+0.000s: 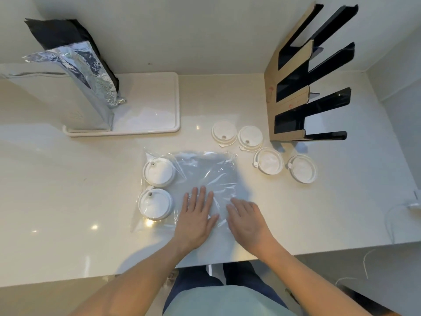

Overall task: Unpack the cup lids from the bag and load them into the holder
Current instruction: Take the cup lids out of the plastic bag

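Note:
A clear plastic bag [205, 172] lies flat on the counter. Two white cup lids sit inside its left end, one farther [159, 171] and one nearer [155, 203]. My left hand [197, 218] and my right hand [247, 222] rest palm down on the bag's near part, fingers spread, holding nothing. Several more white lids lie loose on the counter to the right, among them one [224, 132] and another [301, 168]. The black and cardboard lid holder [293, 87] stands at the back right with its slots showing no lids.
A white tray [157, 103] sits at the back left with silver and black foil bags [75, 71] leaning on it. The counter's front edge [227, 262] runs just below my wrists. White cables [410, 206] lie at the far right.

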